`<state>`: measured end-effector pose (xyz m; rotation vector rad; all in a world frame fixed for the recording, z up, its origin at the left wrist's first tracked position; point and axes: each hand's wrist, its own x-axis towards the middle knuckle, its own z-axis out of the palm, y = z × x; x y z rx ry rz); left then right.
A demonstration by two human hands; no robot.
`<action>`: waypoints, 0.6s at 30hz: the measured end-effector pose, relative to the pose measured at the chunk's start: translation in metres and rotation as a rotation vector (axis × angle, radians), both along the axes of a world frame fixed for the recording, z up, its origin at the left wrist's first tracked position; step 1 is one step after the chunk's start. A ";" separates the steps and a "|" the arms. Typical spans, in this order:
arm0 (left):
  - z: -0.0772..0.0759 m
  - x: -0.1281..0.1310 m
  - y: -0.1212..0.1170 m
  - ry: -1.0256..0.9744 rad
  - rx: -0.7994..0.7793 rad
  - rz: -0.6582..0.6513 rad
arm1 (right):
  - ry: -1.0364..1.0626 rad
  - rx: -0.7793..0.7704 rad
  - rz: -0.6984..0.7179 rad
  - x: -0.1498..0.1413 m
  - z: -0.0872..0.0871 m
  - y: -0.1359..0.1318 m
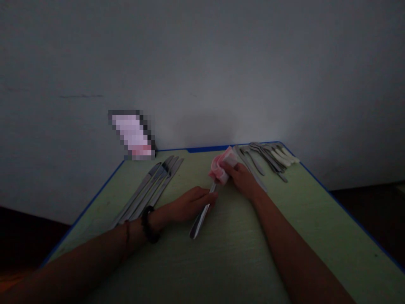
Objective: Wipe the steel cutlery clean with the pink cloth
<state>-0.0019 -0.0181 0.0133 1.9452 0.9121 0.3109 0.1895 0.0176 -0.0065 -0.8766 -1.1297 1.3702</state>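
My left hand [198,202] is closed around the middle of a shiny piece of metal cutlery [198,223], which slants above the table with its broad end towards me. A pink and white cloth [221,164] covers the far end, so I cannot tell whether it is a knife or another kind. Fingers of my right hand [242,177] pinch the bunched cloth around that end. Several table knives [145,192] lie side by side to the left of my left hand, their blades pointing away.
Beyond my right hand lie long cutlery [253,173], several spoons or forks [268,158] and white-handled pieces [283,156]. A blurred-out phone-like screen [133,133] leans by the wall [202,76] at the back left. The pale green table [316,219] has a blue edge.
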 end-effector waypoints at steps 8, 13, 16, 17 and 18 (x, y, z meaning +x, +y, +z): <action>-0.005 -0.002 0.007 -0.221 -0.259 0.033 | 0.225 -0.027 -0.025 -0.006 -0.006 0.010; -0.010 -0.003 0.012 -0.285 -0.294 0.033 | 0.528 -0.079 -0.130 0.000 -0.001 0.014; -0.012 -0.002 0.010 -0.271 -0.250 0.059 | 0.587 -0.103 -0.141 0.000 0.003 0.012; -0.011 -0.001 0.010 -0.266 -0.227 0.074 | 0.581 -0.103 -0.127 -0.001 0.003 0.011; -0.011 0.000 0.009 -0.259 -0.202 0.090 | 0.553 -0.096 -0.127 -0.002 0.003 0.010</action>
